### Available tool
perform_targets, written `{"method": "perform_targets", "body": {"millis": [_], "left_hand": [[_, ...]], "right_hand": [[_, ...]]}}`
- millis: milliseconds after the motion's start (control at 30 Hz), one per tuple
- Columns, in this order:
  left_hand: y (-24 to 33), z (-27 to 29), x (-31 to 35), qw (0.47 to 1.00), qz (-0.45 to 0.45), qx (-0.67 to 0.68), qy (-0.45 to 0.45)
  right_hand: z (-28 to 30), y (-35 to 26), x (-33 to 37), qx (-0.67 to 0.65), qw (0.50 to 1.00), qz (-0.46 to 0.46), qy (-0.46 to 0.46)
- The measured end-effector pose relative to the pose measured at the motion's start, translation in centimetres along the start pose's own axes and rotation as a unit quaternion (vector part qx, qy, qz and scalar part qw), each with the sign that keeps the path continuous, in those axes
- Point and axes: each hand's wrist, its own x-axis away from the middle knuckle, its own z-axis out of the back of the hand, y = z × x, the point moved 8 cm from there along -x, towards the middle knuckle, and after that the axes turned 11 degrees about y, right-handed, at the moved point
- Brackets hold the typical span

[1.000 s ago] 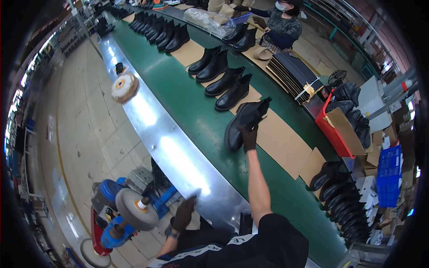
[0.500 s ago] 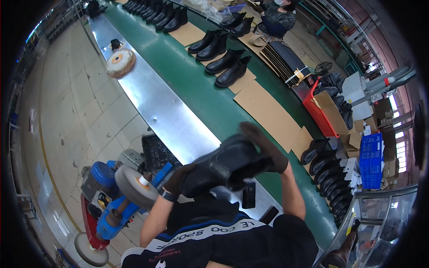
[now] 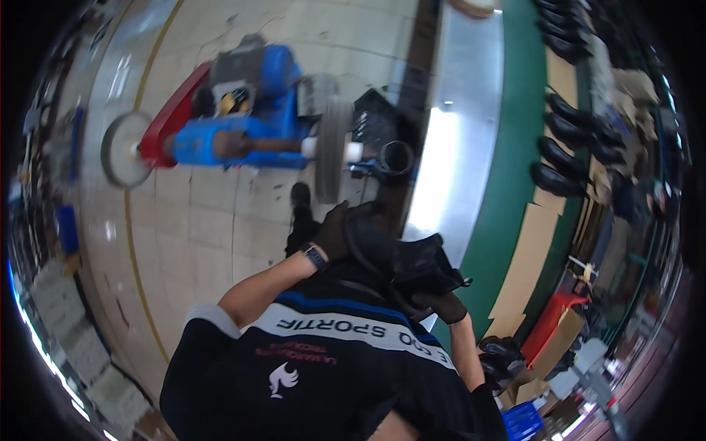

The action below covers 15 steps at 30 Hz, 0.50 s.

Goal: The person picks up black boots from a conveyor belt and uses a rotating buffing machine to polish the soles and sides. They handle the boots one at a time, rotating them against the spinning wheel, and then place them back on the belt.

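A black ankle boot [image 3: 421, 263] is held in front of my body, its toe end to the left and its shaft to the right. My left hand [image 3: 334, 234], in a dark glove with a watch at the wrist, grips the toe end. Around the shaft's near side closes my right hand [image 3: 443, 306], gloved as well; part of its fingers is hidden by the boot. Just beyond my left hand stands a grey buffing wheel [image 3: 334, 151], apart from the boot, on the shaft of a blue machine [image 3: 202, 141].
A second wheel [image 3: 123, 149] sits at the machine's far left end. Along the right runs a metal ledge [image 3: 460, 140] beside a green bench [image 3: 515, 110] with cardboard sheets [image 3: 528, 246] and several black boots [image 3: 562, 165]. A red crate [image 3: 548, 323] stands at the right.
My view and body have turned left, bringing the buffing machine in front of me. The boot stays in both hands; my right hand has shifted from its far side to the near side of the shaft.
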Motion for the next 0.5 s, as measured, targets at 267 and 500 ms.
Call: {"method": "perform_targets", "body": {"millis": [267, 500], "left_hand": [[-1.4, 9.9, -2.8, 0.957, 0.026, 0.236, 0.166], [3.5, 9.6, -2.0, 0.977, -0.019, 0.058, 0.204]], "right_hand": [[-4.4, 8.9, -0.4, -0.275, 0.93, -0.181, 0.162], [-14.8, 3.3, -1.3, -0.472, 0.844, -0.166, 0.191]]}}
